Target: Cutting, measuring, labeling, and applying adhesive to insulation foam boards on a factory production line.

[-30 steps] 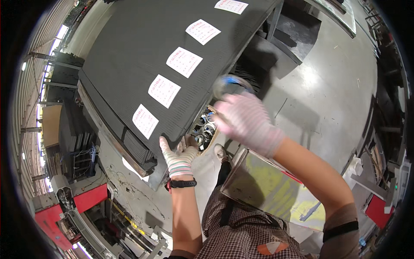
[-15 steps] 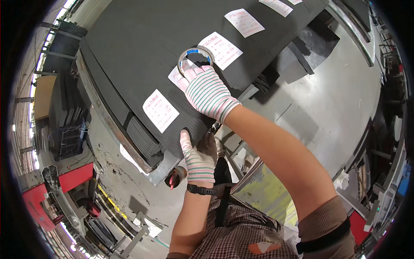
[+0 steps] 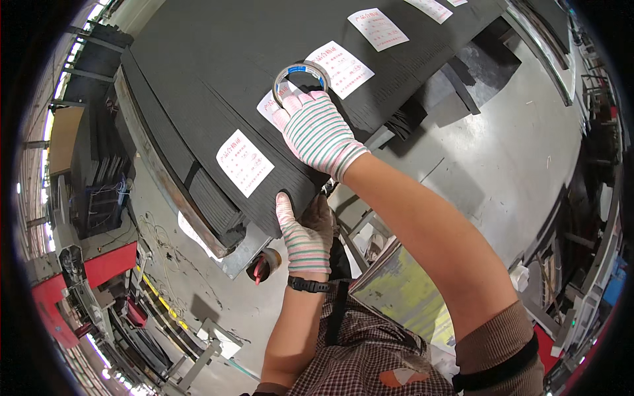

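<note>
My right hand [image 3: 320, 132], in a white glove with green and pink stripes, closes on a roll of tape [image 3: 277, 84]. The roll rests over a white label [image 3: 269, 105] with red print, which it and my fingers partly cover. My left hand [image 3: 305, 234], in a matching glove, grips the near corner of the stacked black sheets [image 3: 198, 66]. Its thumb lies on top; the other fingers are mostly hidden at the edge. Another label [image 3: 244, 163] lies flat on the stack, left of my right hand.
More labels [image 3: 378, 30] run along the stack toward the far right. A metal rail [image 3: 155, 158] borders the stack on the left. Below the near corner is a round container [image 3: 267, 263] with something red in it. A yellow-smeared board [image 3: 403, 290] stands near my body.
The stack and both hands sit slightly higher in the view. Both grips look the same, and the tape roll stays over the label.
</note>
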